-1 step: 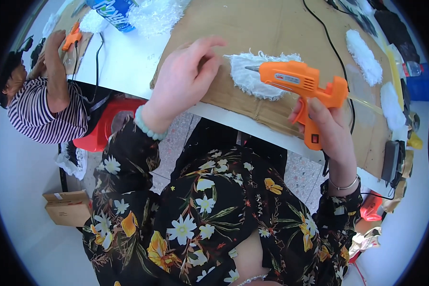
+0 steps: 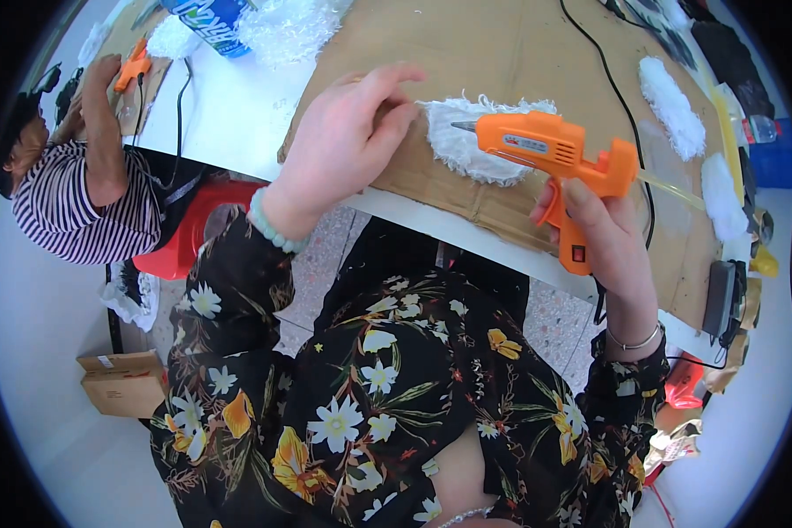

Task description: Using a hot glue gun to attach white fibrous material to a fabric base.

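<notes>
My right hand [image 2: 603,216] is wrapped round the handle of an orange hot glue gun [image 2: 537,139], its metal nozzle pointing left. A clear glue stick [image 2: 673,189] juts from the gun's back end. Behind and below the nozzle lies a white fluffy fabric piece [image 2: 458,154] with frayed edges, flat on a cardboard sheet [image 2: 466,53]. My left hand [image 2: 348,136] hovers by that piece's left end, forefinger stretched out and thumb apart from it, the other fingers partly bent. Nothing shows between thumb and forefinger; whether the thumb touches the fabric, I cannot tell.
More white fluffy pieces [image 2: 671,106] lie at the right. A black cable [image 2: 607,79] crosses the cardboard. At the upper left stand a blue package [image 2: 211,26] and a white fluffy heap [image 2: 290,31]. A person in a striped top [image 2: 88,202] sits left, near another orange glue gun [image 2: 134,63].
My left hand has shifted slightly right and up, toward the fabric's end. The glue gun in my right hand has drifted a touch left.
</notes>
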{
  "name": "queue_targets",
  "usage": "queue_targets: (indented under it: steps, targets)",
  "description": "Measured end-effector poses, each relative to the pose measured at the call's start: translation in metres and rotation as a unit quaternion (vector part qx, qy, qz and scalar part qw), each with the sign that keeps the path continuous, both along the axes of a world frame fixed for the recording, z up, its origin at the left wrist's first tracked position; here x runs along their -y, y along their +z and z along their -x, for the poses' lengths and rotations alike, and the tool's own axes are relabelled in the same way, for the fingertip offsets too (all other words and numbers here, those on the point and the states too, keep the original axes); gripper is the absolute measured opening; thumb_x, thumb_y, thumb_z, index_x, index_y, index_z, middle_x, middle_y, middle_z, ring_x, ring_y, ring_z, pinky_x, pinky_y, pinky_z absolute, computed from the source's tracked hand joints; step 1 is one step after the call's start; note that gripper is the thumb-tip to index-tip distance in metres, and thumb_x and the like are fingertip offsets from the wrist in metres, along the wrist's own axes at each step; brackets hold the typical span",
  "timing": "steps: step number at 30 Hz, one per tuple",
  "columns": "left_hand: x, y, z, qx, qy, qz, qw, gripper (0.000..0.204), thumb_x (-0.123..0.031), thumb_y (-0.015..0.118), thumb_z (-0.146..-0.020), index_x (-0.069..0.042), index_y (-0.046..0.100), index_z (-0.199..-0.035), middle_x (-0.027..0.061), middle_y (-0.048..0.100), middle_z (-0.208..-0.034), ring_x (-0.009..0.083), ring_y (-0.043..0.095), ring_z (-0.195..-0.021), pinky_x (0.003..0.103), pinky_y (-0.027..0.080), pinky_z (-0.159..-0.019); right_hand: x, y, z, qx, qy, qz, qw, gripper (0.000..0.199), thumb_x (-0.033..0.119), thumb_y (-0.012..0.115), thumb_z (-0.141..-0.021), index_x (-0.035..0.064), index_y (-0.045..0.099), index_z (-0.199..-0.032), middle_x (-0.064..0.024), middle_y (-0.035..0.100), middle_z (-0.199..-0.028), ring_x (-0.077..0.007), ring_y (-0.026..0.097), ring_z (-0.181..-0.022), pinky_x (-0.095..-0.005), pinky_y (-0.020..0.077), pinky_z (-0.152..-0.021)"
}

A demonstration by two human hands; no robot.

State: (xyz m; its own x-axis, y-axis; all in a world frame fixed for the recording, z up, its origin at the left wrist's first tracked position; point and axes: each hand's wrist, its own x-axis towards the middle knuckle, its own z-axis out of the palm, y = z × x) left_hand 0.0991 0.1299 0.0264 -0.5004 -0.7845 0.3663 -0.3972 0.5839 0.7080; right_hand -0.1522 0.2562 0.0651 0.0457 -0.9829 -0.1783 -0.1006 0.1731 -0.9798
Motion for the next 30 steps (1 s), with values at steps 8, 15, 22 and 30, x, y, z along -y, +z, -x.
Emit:
queue_targets:
  steps: [8,15,22,30]
  targets:
    - [0.015,0.000,0.022,0.058,-0.055,0.068,0.994,0.035,-0.007,0.061,-0.080,-0.011,0.058,-0.115,0.0072,0.065,-0.078,0.0282,0.062,-0.082,0.039,0.048,-0.073,0.009,0.000,-0.007,-0.121,0.019,0.003,0.992,0.032,0.032,0.051,-0.099,0.0030,0.056,-0.110,-0.0041,0.063,-0.087,-0.0091,0.056,-0.074,-0.0247,0.0458,-0.065]
    - [0.023,-0.001,0.026,0.035,-0.076,-0.014,0.996,0.034,-0.003,0.058,-0.079,-0.008,0.060,-0.113,0.0082,0.062,-0.070,0.0269,0.062,-0.071,0.039,0.049,-0.067,0.011,-0.002,-0.007,-0.154,0.019,-0.002,0.988,0.030,0.031,0.051,-0.098,0.0028,0.058,-0.106,-0.0030,0.062,-0.085,-0.0086,0.055,-0.076,-0.0253,0.0445,-0.067]
    - [0.023,0.002,0.028,0.007,-0.071,-0.062,0.996,0.031,-0.004,0.059,-0.080,-0.006,0.061,-0.111,0.0089,0.064,-0.072,0.0269,0.063,-0.069,0.038,0.049,-0.066,0.015,-0.008,-0.007,-0.147,0.019,0.005,0.989,0.031,0.031,0.053,-0.098,0.0017,0.056,-0.106,-0.0037,0.060,-0.089,-0.0111,0.056,-0.080,-0.0270,0.0447,-0.072]
    - [0.023,0.003,0.027,0.023,-0.071,-0.055,0.996,0.032,-0.004,0.058,-0.080,-0.007,0.062,-0.111,0.0081,0.064,-0.072,0.0269,0.063,-0.071,0.038,0.049,-0.066,0.015,0.000,-0.011,-0.189,0.022,-0.007,0.982,0.031,0.033,0.052,-0.098,0.0022,0.056,-0.099,-0.0024,0.058,-0.084,-0.0108,0.055,-0.078,-0.0267,0.0436,-0.070]
